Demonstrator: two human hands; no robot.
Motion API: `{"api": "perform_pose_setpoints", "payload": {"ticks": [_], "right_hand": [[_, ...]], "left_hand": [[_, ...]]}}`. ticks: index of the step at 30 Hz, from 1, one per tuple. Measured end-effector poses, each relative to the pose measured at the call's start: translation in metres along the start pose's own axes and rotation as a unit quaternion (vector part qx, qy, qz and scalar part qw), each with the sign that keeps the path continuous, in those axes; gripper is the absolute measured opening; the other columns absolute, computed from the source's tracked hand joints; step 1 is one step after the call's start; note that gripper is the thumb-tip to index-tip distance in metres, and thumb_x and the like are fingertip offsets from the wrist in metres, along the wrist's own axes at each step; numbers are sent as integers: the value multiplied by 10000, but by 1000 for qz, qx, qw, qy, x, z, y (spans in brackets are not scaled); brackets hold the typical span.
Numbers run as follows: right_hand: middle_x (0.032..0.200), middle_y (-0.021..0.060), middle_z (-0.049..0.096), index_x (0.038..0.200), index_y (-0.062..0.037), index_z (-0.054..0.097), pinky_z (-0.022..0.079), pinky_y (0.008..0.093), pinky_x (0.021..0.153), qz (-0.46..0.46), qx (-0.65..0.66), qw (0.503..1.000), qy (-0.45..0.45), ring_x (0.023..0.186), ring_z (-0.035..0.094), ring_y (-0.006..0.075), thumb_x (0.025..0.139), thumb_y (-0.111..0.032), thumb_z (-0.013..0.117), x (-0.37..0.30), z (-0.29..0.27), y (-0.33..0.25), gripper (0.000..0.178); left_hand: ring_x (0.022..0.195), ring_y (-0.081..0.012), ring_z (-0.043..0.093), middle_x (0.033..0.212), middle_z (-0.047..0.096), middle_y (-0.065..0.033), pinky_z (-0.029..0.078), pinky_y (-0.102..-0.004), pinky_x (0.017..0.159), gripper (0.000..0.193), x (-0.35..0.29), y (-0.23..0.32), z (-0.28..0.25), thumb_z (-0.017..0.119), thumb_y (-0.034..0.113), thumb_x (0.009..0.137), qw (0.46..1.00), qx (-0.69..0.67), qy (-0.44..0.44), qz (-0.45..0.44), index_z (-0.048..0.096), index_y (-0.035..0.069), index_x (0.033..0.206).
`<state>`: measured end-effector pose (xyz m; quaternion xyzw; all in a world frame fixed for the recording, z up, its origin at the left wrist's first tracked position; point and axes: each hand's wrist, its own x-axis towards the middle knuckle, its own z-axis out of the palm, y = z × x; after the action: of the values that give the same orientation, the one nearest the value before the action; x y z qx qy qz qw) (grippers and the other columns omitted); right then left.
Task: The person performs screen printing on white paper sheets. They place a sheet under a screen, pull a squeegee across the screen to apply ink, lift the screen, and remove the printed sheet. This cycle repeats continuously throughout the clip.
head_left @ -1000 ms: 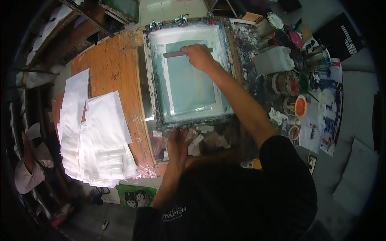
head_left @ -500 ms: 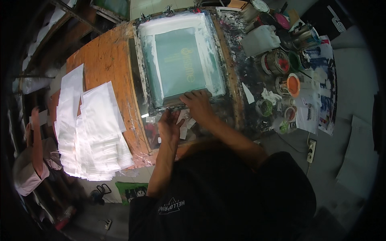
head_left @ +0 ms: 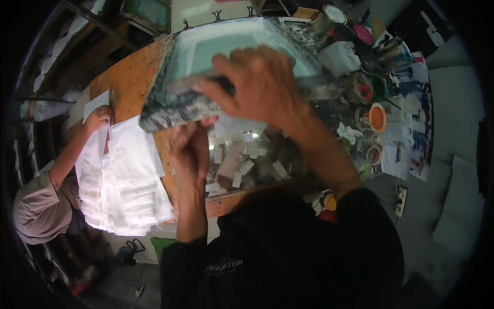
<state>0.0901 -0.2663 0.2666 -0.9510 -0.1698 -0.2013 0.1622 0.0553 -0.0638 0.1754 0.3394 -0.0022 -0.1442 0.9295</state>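
A screen-printing frame [head_left: 177, 113] is tilted up, its near edge raised toward me and its far edge at the clamps. My left hand [head_left: 190, 147] is under that near edge, its fingertips partly hidden behind the rim. My right hand [head_left: 262, 85], blurred by motion, is closed around a squeegee [head_left: 198, 84] over the near part of the screen. The mesh [head_left: 206, 51] is pale green with white along its borders. Beneath the lifted frame, a white sheet [head_left: 239, 125] lies on the printing board [head_left: 221, 177], which carries several strips of tape.
Stacked white bags [head_left: 131, 175] overlap on the wooden table [head_left: 136, 67] to the left, where another person's hand [head_left: 98, 118] touches them. Paint cans [head_left: 371, 118] and a white jug [head_left: 337, 57] crowd the right side. Metal clamps [head_left: 217, 15] line the far edge.
The frame's near edge has risen from lying flat, uncovering the taped board. Both my hands rose with it. The other person's hand has moved onto the white bags.
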Motion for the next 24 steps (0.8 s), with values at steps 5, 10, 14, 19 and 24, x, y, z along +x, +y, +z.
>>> {"api": "perform_pose_setpoints", "payload": {"ticks": [5, 10, 14, 19, 24], "right_hand": [[556, 125, 617, 887, 35, 752, 496, 366, 498, -7, 59, 997, -59, 485, 564, 212, 960, -455, 651, 87, -41, 3, 505], [496, 102, 592, 907, 78, 755, 523, 357, 502, 56, 55, 983, -165, 426, 540, 179, 967, -445, 660, 116, -57, 20, 535], [516, 70, 595, 895, 33, 762, 505, 326, 508, 162, 99, 958, -216, 451, 533, 148, 979, -464, 646, 136, -86, 11, 518], [558, 75, 602, 822, -37, 766, 468, 347, 506, 189, -12, 969, -161, 512, 559, 138, 958, -423, 679, 154, -65, -15, 418], [1163, 200, 719, 1251, -27, 715, 486, 440, 989, 126, 16, 991, -40, 1072, 685, 263, 896, -703, 628, 139, -36, 68, 768]], "left_hand": [[1202, -275, 606, 1286, 625, -148, 437, -414, 1068, 406, 148, -50, -120, 569, 147, 979, 877, 430, 168, 133, 556, -36, 1342], [1086, -340, 672, 1139, 711, -160, 507, -370, 938, 335, 188, -102, -187, 635, 241, 961, 429, 844, 27, 319, 671, 19, 1210], [759, -263, 719, 853, 746, -123, 548, -399, 717, 173, 174, -92, -130, 638, 127, 910, 732, 654, 56, 183, 758, 35, 995], [642, -183, 713, 745, 732, -166, 569, -348, 624, 148, 120, 51, -258, 648, 59, 896, 728, 618, 260, 140, 753, -2, 982], [862, -344, 756, 1052, 742, -256, 591, -397, 828, 403, 21, 208, -373, 634, 146, 936, 663, 588, 406, 223, 635, -110, 1246]]}}
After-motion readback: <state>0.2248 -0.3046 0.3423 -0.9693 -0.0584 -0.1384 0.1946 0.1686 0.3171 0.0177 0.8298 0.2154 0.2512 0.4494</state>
